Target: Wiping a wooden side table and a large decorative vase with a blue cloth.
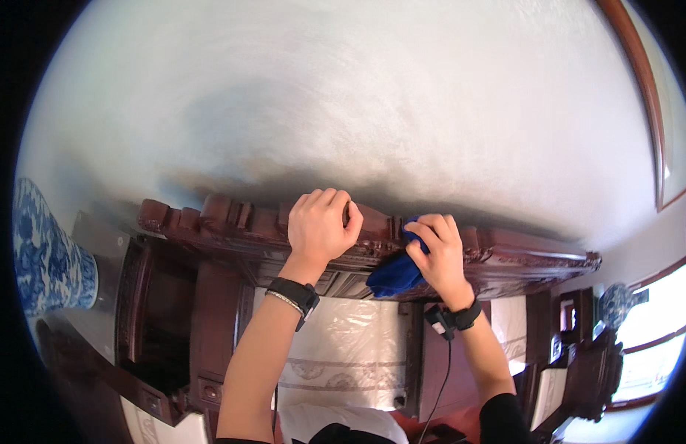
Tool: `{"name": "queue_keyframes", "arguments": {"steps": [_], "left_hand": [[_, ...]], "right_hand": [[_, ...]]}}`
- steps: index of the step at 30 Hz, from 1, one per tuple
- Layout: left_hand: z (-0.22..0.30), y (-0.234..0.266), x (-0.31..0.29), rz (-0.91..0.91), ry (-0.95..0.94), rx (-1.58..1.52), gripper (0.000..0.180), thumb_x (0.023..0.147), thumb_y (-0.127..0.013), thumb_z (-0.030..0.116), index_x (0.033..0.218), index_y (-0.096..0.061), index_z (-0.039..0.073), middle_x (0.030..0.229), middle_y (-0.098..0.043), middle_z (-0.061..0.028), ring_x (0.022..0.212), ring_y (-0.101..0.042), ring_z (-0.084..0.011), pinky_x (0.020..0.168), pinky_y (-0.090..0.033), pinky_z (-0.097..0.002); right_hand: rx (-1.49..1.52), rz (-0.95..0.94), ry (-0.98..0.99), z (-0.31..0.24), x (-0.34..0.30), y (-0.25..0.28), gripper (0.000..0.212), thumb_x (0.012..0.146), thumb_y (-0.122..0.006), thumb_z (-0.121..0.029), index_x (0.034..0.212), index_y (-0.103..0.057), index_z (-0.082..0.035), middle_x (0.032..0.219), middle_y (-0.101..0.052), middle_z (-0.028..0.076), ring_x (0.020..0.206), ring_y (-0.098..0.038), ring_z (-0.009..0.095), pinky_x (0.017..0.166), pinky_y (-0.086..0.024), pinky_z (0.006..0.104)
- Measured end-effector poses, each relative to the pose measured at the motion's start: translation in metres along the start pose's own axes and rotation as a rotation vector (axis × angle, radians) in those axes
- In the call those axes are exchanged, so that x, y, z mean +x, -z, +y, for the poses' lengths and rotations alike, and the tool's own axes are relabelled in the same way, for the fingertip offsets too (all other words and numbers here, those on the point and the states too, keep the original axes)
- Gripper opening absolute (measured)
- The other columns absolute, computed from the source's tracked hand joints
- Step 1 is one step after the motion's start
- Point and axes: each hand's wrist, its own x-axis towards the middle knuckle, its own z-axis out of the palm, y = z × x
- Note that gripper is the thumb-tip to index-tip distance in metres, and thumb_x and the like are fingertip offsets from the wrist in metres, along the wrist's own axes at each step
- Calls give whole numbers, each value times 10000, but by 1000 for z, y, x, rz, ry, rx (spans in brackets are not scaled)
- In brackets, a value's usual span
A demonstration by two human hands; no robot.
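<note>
A dark reddish-brown carved wooden backrest (pixel 269 226) runs across the middle, close to the pale wall. My left hand (pixel 322 228) grips its top edge, with the fingers curled over and the thumb against the side. To the right, my right hand (pixel 437 248) is closed on a blue cloth (pixel 396 275). That cloth lies over the top edge and hangs down the near face of the backrest. Parts of the fingers and the cloth under my right hand are hidden. Black bands sit on both wrists.
A tall blue-and-white vase (pixel 51 255) stands at the left. Below the backrest is a light seat cushion (pixel 343 348) under shiny plastic. A black cable (pixel 446 377) hangs from my right wrist. Farther right are dark wooden furniture (pixel 594 370), a smaller vase (pixel 615 305) and a bright window (pixel 657 311).
</note>
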Motion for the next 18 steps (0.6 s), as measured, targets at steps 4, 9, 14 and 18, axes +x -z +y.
{"name": "queue_keyframes", "arguments": {"steps": [4, 9, 14, 18], "left_hand": [[2, -3, 1, 37, -26, -19, 134, 715, -596, 150, 608, -552, 83, 592, -535, -43, 562, -532, -222, 567, -460, -333], [-3, 3, -2, 22, -17, -5, 111, 725, -592, 129, 641, -543, 76, 606, -522, -49, 577, -534, -233, 565, -450, -337], [6, 4, 4, -5, 7, -30, 104, 725, -592, 128, 647, -547, 75, 605, -521, -49, 578, -536, -237, 561, -451, -344], [-1, 0, 1, 31, -14, -28, 97, 725, -593, 128, 654, -555, 73, 608, -523, -50, 582, -538, -241, 564, -452, -345]], "right_hand": [[446, 234, -500, 15, -13, 11, 174, 778, -510, -5, 905, -626, -24, 853, -594, 43, 790, -576, 181, 726, -464, 290], [1189, 672, -971, 33, -8, 75, 257, 833, -523, -180, 1061, -572, -73, 977, -587, 31, 890, -551, 159, 813, -458, 300], [1044, 894, -739, 17, 27, 154, 340, 853, -539, -283, 1147, -551, -113, 1023, -600, 49, 1021, -563, 185, 909, -450, 360], [296, 691, -398, 15, 48, 110, 257, 840, -587, -130, 1091, -615, -82, 1060, -591, 48, 1038, -541, 203, 953, -392, 344]]}}
